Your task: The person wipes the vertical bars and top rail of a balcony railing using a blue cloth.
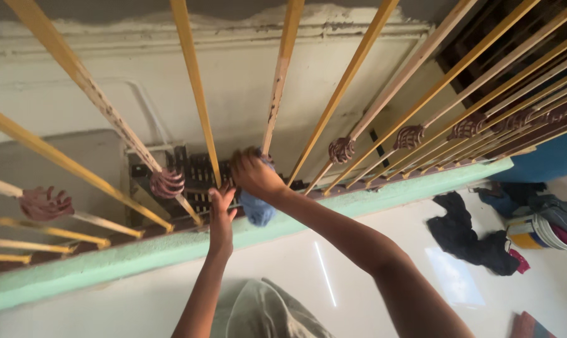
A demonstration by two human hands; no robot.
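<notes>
Passage outward is being blocked by the yellow railing bars (pixel 196 87), with only narrow gaps being left between them, and those gaps are being pinched further by the brown scroll ornaments (pixel 167 183). The white floor (pixel 371 225) behind the green kerb (pixel 108 263) is being left open, cluttered only by the dark clothes (pixel 468 238) and stacked bowls (pixel 549 228) at the right.

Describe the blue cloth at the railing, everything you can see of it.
The blue cloth is a soft, bunched piece of fabric, plain mid-blue, crumpled into a lump. The right hand grips its upper part from above and presses it against the bottom of a yellow railing bar, so only its lower half hangs in view, just above the green ledge. The left hand holds the neighbouring bar beside it; whether it touches the cloth cannot be told.
</notes>
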